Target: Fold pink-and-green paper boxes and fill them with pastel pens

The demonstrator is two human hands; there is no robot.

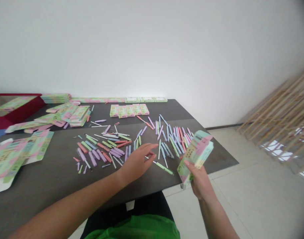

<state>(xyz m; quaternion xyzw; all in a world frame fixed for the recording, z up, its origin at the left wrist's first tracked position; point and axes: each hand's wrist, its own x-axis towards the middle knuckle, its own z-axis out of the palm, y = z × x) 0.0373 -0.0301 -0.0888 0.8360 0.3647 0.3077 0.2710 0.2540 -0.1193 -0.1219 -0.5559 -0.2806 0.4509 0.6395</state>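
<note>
My right hand (200,179) grips a pastel pen box (195,154) in green, pink and yellow, its thumb across the printed front. The box is tilted over the table's right front edge. My left hand (139,159) hovers low over the pens with thumb and forefinger apart. Just right of those fingers is a green pen (164,168) with a white end; whether the fingertips touch it I cannot tell. Several assembled pens (174,139) in blue, purple, pink and green lie between the hands. Loose pen barrels (93,157) and white refills (112,160) are scattered left of my left hand.
Several pen boxes (129,110) lie in a row farther back, with more boxes (99,99) along the wall. Flat cartons (7,159) and a pile of boxes (78,116) cover the left. A red box (22,113) stands at the back left corner of the dark table (67,189).
</note>
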